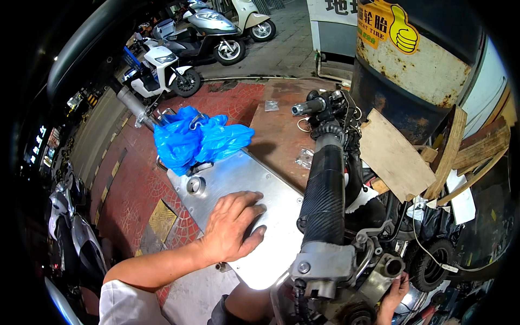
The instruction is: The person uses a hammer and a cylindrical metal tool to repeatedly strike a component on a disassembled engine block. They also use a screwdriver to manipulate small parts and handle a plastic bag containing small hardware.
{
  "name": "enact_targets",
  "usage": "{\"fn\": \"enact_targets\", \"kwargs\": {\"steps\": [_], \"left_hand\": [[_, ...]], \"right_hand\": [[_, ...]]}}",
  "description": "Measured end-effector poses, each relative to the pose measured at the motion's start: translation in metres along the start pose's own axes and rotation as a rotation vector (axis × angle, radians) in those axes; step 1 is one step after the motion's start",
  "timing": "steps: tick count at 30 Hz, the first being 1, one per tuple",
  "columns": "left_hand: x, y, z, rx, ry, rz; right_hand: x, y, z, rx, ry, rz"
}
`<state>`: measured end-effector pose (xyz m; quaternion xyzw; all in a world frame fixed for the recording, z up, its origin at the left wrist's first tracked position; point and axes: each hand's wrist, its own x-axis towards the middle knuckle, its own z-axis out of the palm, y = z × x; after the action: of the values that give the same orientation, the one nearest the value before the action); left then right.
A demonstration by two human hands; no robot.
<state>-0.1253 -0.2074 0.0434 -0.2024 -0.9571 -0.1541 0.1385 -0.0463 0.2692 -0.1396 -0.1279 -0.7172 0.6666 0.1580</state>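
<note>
My left hand rests on a long silver metal plate, its fingers apart and slightly bent, with nothing in them. Several screws run along the plate's edge, and a round metal-rimmed hole sits near its far end. A blue plastic bag lies bunched over that end. Beside the plate on the right stands a thick black patterned tube with a grey metal clamp at its near end. At the lower right, my right hand has bent fingers against a metal bracket with a round ring; its fingertips are partly hidden.
A wooden board and planks lean by a rusty drum on the right. A small black tyre lies below them. Small clear plastic bags lie on the brown surface. Parked scooters stand beyond the red paving.
</note>
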Motion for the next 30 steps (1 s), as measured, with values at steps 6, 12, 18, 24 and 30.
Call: {"fn": "enact_targets", "kwargs": {"steps": [6, 12, 18, 24, 30], "left_hand": [[-0.005, -0.004, 0.007, 0.045, 0.042, 0.054], [0.08, -0.032, 0.008, -0.02, -0.092, 0.13], [0.209, -0.125, 0.088, -0.103, -0.739, 0.122], [0.256, -0.153, 0.176, -0.363, -1.138, -0.064], [0.281, -0.166, 0.206, -0.425, -1.221, -0.208]], "right_hand": [[-0.019, -0.018, -0.056, -0.32, 0.075, -0.011], [-0.059, -0.063, -0.078, -0.096, 0.178, -0.126], [-0.072, -0.101, -0.048, -0.294, 0.223, -0.134], [-0.07, -0.112, -0.042, -0.302, 0.216, -0.041], [-0.052, -0.116, -0.049, -0.095, 0.248, 0.122]]}}
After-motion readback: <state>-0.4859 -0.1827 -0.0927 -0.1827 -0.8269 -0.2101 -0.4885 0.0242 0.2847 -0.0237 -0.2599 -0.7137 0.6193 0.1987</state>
